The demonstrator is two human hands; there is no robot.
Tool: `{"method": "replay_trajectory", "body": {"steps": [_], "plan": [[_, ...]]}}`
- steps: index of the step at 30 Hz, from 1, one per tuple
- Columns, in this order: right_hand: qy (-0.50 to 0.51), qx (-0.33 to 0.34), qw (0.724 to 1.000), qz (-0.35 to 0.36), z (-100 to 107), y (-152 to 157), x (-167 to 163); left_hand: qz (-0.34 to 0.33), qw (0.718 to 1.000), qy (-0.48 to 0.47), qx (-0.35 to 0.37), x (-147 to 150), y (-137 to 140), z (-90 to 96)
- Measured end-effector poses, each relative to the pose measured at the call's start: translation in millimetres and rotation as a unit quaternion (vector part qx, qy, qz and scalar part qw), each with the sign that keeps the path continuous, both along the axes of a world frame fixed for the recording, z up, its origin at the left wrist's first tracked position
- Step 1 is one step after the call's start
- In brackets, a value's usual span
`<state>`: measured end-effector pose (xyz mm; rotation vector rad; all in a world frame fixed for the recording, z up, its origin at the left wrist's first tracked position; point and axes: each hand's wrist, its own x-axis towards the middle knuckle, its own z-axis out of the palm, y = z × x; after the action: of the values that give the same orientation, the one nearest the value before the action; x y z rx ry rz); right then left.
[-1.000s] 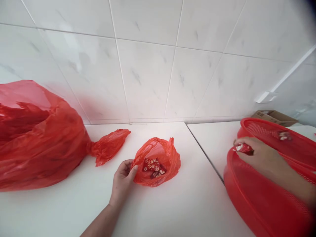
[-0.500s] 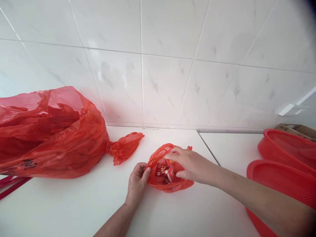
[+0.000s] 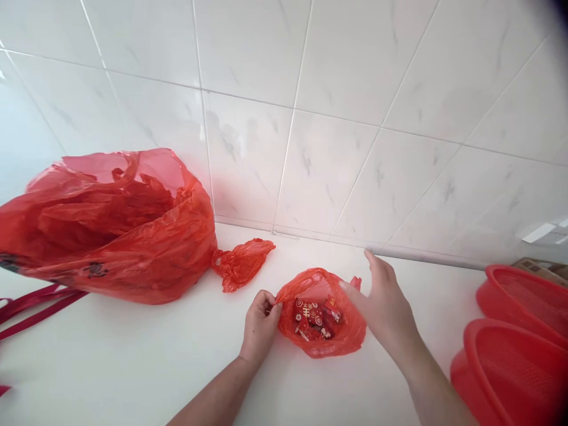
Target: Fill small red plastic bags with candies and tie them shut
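Observation:
A small red plastic bag (image 3: 355, 340) stands on the white table with its mouth spread. Several red wrapped packets (image 3: 308, 312) with pale printing lie inside it; they look like candies or snacks. My left hand (image 3: 261, 322) pinches the bag's left rim between thumb and fingers. Beyond the right rim, my right hand (image 3: 386, 307) is raised with thumb and fingers apart, holding nothing. Its thumb overlaps the bag's edge in view; whether it touches the plastic I cannot tell.
A large red plastic bag (image 3: 146, 260) stuffed with more red plastic sits at the left, its knotted corner (image 3: 246, 263) toward the middle. Dark red straps (image 3: 44, 305) lie beside it. Two red plastic baskets (image 3: 515, 367) stand at the right. A tiled wall (image 3: 248, 154) closes the back.
My right hand has come out of the small bag to its right side and spread open, uncovering the packets. My left hand keeps its pinch. The whole view has shifted and tilted.

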<state>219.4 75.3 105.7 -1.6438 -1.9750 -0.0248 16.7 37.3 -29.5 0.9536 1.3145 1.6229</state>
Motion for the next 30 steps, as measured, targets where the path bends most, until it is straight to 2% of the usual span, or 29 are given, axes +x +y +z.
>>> {"method": "replay_trajectory", "body": {"steps": [3,5,8,11,14,17,20,22,25,27,28,30], "plan": [[0.077,-0.011,0.994,-0.082,-29.2,-7.0,5.5,0.016,1.000,0.005,0.011,-1.0,-0.3,3.1],[0.125,-0.045,0.986,-0.103,-45.4,-6.9,8.8,0.024,1.000,0.006,0.018,-1.3,-0.8,6.7],[0.207,-0.114,0.969,-0.076,-58.4,-1.9,11.9,0.006,1.000,-0.025,0.017,-2.2,-1.3,12.2],[0.319,-0.170,0.931,-0.049,-60.2,7.9,14.7,-0.017,0.997,-0.078,0.013,-6.2,-1.1,19.5],[0.475,-0.130,0.870,-0.041,-55.1,23.2,20.9,-0.010,0.996,-0.092,0.000,-14.4,-2.0,35.2],[0.633,-0.076,0.770,0.020,-43.7,40.8,30.6,-0.055,0.990,-0.126,-0.005,-22.7,-5.0,61.0],[0.728,-0.080,0.672,0.109,-28.3,54.2,38.6,-0.110,0.980,-0.164,0.006,-25.4,-7.1,88.4],[0.760,-0.095,0.624,0.151,-19.4,59.5,41.1,-0.091,0.984,-0.151,0.022,-24.7,-6.3,103.2],[0.801,-0.116,0.564,0.163,-11.4,62.8,41.5,0.005,0.996,-0.057,0.065,-25.2,-2.7,120.5],[0.822,-0.116,0.533,0.164,-8.7,62.6,41.6,0.090,0.991,0.059,0.084,-28.5,-0.3,130.9],[0.828,-0.110,0.523,0.166,-7.6,61.9,42.0,0.132,0.979,0.134,0.084,-30.8,0.6,135.8],[0.833,-0.095,0.519,0.167,-5.3,59.4,43.7,0.184,0.937,0.288,0.066,-35.5,2.6,143.9]]}}
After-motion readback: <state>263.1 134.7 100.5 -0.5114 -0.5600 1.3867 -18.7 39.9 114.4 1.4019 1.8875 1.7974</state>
